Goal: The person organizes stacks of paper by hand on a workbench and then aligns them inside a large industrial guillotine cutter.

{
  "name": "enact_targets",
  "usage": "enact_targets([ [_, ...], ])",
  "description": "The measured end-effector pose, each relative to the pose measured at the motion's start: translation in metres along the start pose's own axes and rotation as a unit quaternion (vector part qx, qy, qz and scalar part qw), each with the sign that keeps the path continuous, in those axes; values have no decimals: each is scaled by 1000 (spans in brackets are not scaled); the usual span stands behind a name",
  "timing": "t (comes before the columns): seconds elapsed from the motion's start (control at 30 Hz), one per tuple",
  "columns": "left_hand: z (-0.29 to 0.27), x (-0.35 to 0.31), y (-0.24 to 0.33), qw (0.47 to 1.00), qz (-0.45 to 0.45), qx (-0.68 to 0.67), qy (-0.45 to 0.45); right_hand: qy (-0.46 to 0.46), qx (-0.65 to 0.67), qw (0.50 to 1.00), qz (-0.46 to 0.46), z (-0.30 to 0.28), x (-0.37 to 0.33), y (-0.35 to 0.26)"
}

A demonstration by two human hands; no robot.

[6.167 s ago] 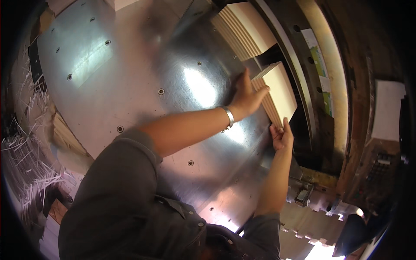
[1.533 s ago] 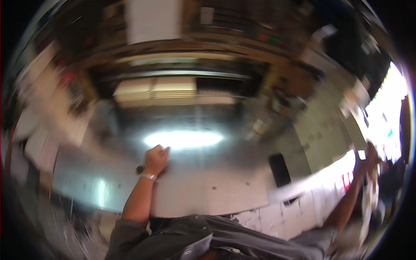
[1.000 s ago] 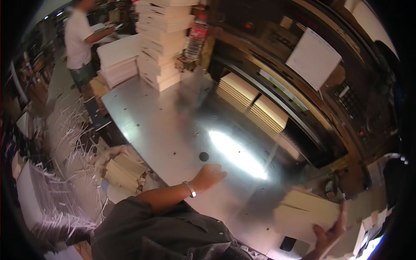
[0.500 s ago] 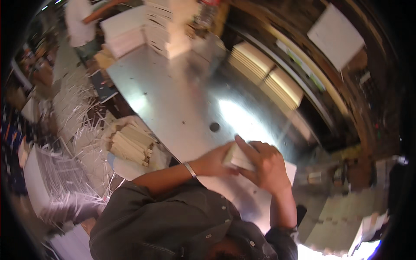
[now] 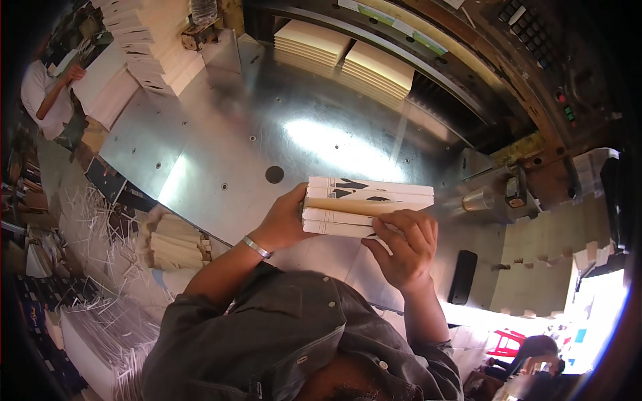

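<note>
A short stack of white books (image 5: 371, 189) with dark printed marks on the side facing up is held over the metal table, close to my body. A tan gap shows between the books near the middle of the stack. My left hand (image 5: 284, 217) is closed round the left end, its fingers partly hidden behind the books. At the near right edge, my right hand (image 5: 409, 248) has curled fingers on the stack, the thumb just below it.
Two cream paper stacks (image 5: 311, 43) sit in the machine's recess at the back. Tall paper piles (image 5: 144, 47) stand far left, beside another person (image 5: 50, 97). A clear cup (image 5: 478, 199) and a black oblong object (image 5: 463, 277) are on the right. Paper strips litter the left floor.
The view has turned. The stack has gone from between both palms to lying across my hands, with its printed side showing. My right hand has slid from its top to the near right edge.
</note>
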State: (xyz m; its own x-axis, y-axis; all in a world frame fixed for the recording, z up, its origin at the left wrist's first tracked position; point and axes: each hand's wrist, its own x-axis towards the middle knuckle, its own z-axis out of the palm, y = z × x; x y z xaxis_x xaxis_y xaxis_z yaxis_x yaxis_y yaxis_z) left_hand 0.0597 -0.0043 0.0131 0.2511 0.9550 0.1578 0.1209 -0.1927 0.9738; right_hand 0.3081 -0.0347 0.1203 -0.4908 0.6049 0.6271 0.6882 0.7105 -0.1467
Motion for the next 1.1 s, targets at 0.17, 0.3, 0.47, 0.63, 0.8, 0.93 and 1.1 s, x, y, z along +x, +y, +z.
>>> enact_targets([
  [0.17, -6, 2, -3, 1000, 5, -23, -6, -57, 69, 995, 32, -4, 19, 3],
  [0.3, -8, -8, -15, 998, 54, -15, 33, -65, 69, 994, 54, -40, 49, 3],
  [0.47, 10, 5, -13, 999, 34, -9, 40, 122, 26, 992, 23, -133, 35, 53],
  [0.63, 7, 4, -7, 999, 24, -4, 34, 175, -61, 982, -19, -110, 87, 59],
  [0.8, -1, 3, -9, 996, 24, 67, 44, 43, 49, 998, -21, -26, 118, 68],
  [0.93, 8, 9, -1, 980, 126, -15, 155, -70, 155, 985, 33, -6, 107, 69],
  [1.1, 4, 25, -2, 994, 96, -15, 43, -148, 208, 960, 114, -1, 89, 62],
])
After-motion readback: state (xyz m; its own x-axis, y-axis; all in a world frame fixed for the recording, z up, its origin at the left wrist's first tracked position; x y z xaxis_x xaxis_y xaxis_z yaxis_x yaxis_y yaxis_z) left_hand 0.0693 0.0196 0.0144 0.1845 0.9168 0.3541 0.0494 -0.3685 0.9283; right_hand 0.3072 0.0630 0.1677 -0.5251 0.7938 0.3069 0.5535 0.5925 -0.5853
